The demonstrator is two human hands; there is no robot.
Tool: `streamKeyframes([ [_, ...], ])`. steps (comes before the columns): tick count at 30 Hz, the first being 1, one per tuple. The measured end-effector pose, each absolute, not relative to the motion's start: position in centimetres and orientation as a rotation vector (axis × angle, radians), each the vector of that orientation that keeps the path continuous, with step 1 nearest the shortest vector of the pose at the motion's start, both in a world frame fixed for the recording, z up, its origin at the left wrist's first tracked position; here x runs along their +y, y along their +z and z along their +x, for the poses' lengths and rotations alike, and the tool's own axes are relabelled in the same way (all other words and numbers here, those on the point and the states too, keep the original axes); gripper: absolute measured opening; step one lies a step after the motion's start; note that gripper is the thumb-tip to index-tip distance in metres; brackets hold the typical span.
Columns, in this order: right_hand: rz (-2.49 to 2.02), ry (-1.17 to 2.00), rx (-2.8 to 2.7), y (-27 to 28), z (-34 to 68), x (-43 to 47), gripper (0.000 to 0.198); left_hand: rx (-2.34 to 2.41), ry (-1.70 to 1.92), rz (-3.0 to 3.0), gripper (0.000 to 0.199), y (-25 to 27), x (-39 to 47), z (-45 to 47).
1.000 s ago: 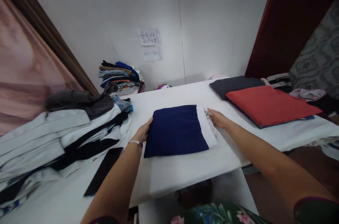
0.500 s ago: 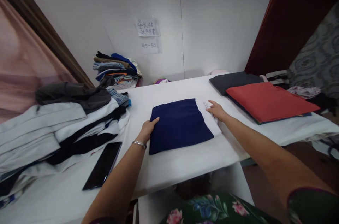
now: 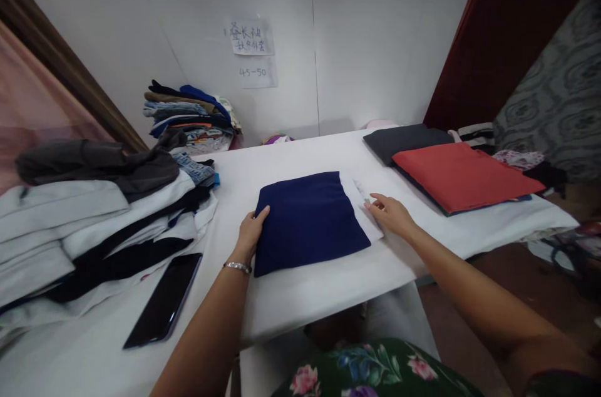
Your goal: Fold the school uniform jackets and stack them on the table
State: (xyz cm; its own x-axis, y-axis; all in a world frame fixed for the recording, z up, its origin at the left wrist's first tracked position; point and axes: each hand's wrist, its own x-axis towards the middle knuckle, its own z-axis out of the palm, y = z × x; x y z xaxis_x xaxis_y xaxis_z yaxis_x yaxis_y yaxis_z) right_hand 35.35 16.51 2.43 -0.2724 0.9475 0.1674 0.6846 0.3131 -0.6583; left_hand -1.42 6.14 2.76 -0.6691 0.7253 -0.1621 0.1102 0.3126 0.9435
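Where fingers (image 3: 263,213) touch, smooth navy cloth (image 3: 307,221) lies rectangular.

The garment (image 3: 307,221) lies on the table (image 3: 300,300) — phone (image 3: 164,300) to its left, clothes stack (image 3: 464,176) right.

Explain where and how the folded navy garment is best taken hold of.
Take the folded navy garment by its left edge and white right end, coming from both sides: it lies flat and broad, so holding opposite ends should probably limit sagging.
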Motion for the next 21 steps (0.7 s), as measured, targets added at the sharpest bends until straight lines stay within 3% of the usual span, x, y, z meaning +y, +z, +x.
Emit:
streamKeyframes([
  [4,-1.481,0.608,-2.176,2.5,33.9,17.2,0.057,1.983,1.401,0.723,0.044,2.7,6.0,-1.4],
  [10,-1.294,0.593,-1.977,2.1,32.8,19.0,0.027,1.92,1.431,0.684,0.046,2.2,6.0,-1.5],
  [17,-1.448,0.686,-1.99,1.4,32.6,20.3,0.02,1.93,1.434,0.712,0.057,1.1,6.3,-2.0],
  [21,-1.511,0.602,-2.117,1.1,33.1,20.0,0.026,1.895,1.434,0.725,0.058,0.9,6.3,-2.1],
])
